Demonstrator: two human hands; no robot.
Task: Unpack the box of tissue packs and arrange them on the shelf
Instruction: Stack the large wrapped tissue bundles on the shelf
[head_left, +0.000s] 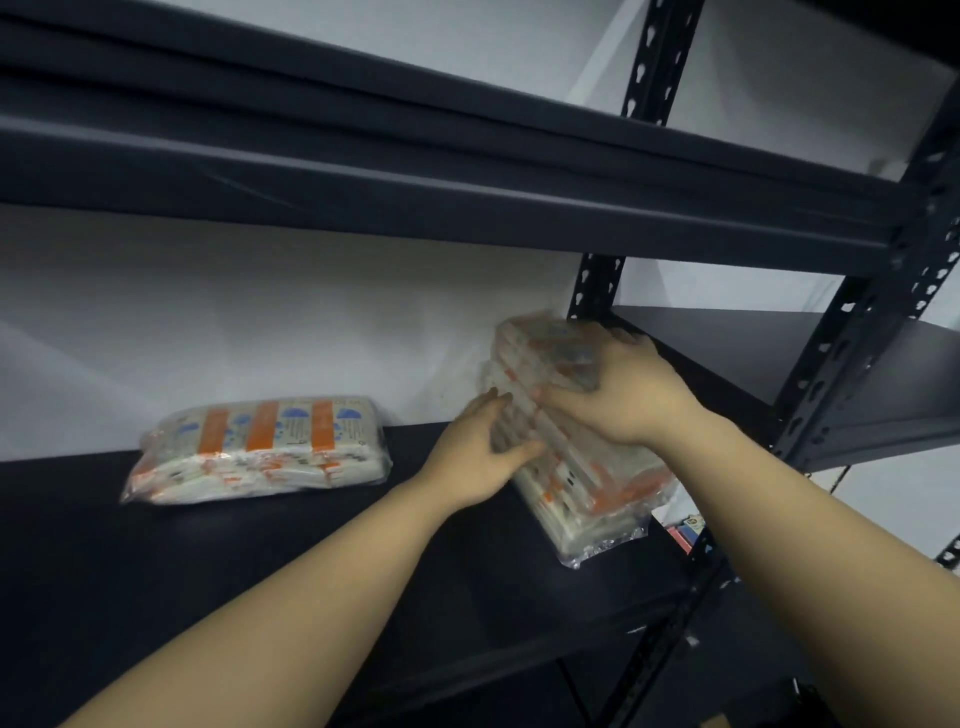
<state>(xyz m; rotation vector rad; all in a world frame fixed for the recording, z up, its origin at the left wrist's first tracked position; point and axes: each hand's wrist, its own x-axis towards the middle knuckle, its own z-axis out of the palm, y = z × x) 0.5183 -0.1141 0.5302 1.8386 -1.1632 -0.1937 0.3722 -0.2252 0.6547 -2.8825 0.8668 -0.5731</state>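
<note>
A plastic-wrapped bundle of tissue packs (582, 467), white with orange stripes, sits on the dark shelf board (260, 561) near its right end, running front to back. My right hand (618, 389) lies on top of its far half with the fingers curled over the wrapping. My left hand (483, 452) presses against the bundle's left side, thumb on top and fingers fairly straight. A second, similar bundle (260, 449) lies flat at the back left of the same shelf, untouched. The box is out of sight.
A dark metal shelf (415, 171) runs overhead. A perforated upright post (852, 338) stands to the right, another post (595, 286) behind the bundle. A neighbouring shelf board (769, 353) extends right. White wall lies behind.
</note>
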